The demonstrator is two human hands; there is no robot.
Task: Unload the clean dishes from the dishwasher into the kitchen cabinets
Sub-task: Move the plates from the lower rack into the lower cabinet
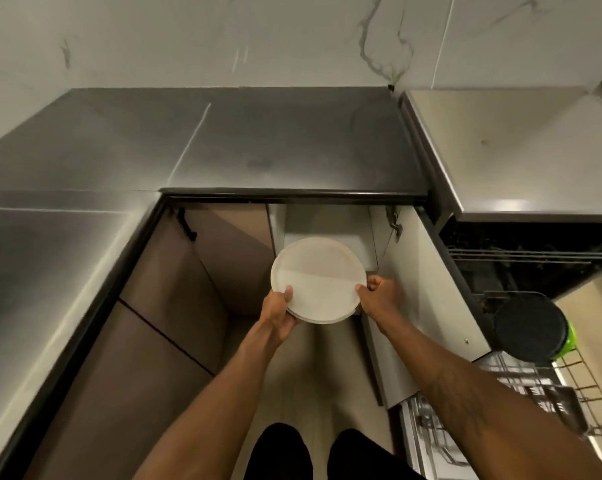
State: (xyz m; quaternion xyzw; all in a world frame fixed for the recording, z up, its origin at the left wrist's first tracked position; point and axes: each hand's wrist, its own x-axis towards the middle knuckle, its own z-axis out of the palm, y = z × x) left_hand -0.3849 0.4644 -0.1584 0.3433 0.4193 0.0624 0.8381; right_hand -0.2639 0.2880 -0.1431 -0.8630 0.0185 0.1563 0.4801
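Note:
A small stack of round white plates (318,278) is held flat in front of an open lower cabinet (323,223). My left hand (278,311) grips the stack at its near left rim, thumb on top. My right hand (379,294) grips the right rim with curled fingers. The cabinet's white shelf shows just behind the plates. The open dishwasher (521,258) stands at the right, its lower rack (521,393) pulled out.
A dark steel countertop (278,147) runs above the cabinet and along the left. The cabinet's open door (427,282) stands between the plates and the dishwasher. A black round lid over a green container (531,329) sits in the rack. My legs are below.

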